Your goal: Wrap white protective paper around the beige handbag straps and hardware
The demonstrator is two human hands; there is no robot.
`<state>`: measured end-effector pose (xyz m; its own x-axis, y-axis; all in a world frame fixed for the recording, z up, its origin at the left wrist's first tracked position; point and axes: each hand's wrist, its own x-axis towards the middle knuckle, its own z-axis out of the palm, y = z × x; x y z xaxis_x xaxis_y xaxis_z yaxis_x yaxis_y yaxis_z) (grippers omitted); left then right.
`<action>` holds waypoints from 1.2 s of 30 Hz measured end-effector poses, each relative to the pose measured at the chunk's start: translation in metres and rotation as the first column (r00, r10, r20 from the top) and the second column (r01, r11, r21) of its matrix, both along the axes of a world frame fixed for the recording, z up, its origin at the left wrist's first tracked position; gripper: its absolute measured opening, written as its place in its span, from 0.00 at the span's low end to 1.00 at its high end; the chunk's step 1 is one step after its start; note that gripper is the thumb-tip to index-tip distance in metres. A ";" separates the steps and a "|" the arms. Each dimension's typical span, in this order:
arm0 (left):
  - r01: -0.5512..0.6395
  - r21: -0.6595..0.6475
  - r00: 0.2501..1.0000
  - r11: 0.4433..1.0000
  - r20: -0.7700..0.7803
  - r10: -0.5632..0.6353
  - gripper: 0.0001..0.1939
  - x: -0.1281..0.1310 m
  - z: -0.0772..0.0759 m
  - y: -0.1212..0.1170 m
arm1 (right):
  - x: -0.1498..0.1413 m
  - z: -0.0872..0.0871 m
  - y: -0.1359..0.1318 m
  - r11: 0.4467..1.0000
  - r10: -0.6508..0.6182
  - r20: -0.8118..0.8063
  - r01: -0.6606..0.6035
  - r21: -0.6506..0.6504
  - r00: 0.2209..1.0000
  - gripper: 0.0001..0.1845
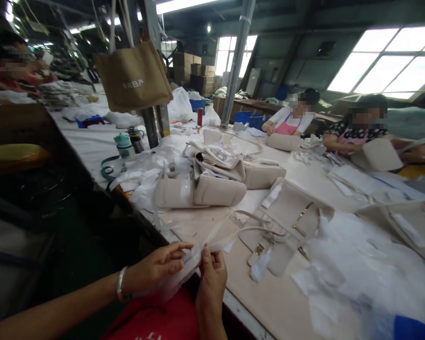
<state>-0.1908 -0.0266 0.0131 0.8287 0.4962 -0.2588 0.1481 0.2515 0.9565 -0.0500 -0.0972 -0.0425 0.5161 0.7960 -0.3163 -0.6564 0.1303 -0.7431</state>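
Note:
Both my hands meet at the near table edge over my lap. My left hand (163, 267), with a silver bangle on the wrist, pinches a thin strip of clear wrapping film (189, 260). My right hand (212, 274) grips the same film from the other side, fingers closed. The film runs up toward the white strap (248, 230) of a beige handbag (286, 222) lying flat on the table just beyond my hands, with gold hardware and bits of wrap on it.
More beige handbags (212, 186) are piled mid-table among white paper scraps (343, 269). Two bottles (125, 144) stand at the left by a post with a hanging brown tote (132, 75). Other people work at the far right (361, 130) and far left.

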 end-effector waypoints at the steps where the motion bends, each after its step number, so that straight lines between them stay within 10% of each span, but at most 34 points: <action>1: -0.092 0.017 0.996 0.996 0.022 0.092 0.22 0.000 -0.007 -0.006 | -0.008 -0.002 0.001 1.000 -0.004 0.034 0.004 -0.009 0.999 0.19; 5: -0.346 -0.028 0.938 0.938 -0.038 0.345 0.20 0.009 -0.031 -0.013 | -0.026 -0.010 0.001 0.995 -0.037 0.126 0.048 -0.088 0.991 0.28; 10: -0.297 -0.206 0.952 0.932 -0.141 0.273 0.21 0.011 -0.043 0.008 | -0.010 -0.015 0.002 0.994 0.010 0.079 -0.001 -0.110 0.997 0.36; 18: -0.098 0.167 0.960 0.981 -0.245 0.138 0.10 0.016 -0.026 0.038 | 0.079 0.001 0.026 0.998 -0.040 -0.179 0.031 -0.050 0.983 0.23; 27: -0.060 0.437 0.924 0.897 -0.315 0.216 0.08 0.096 -0.019 0.036 | 0.075 -0.005 0.016 0.996 -0.003 -0.133 -0.009 -0.090 0.991 0.18; 36: 0.024 0.511 0.915 0.859 -0.357 0.187 0.05 0.179 -0.010 0.046 | 0.169 0.012 0.045 0.979 -0.171 -0.284 0.196 0.063 0.943 0.17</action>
<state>-0.0113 0.0191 0.0030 0.6665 0.7043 -0.2445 0.5258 -0.2115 0.8239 0.1195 -0.0524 -0.0305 0.5585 0.7269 -0.3996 -0.7925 0.3252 -0.5160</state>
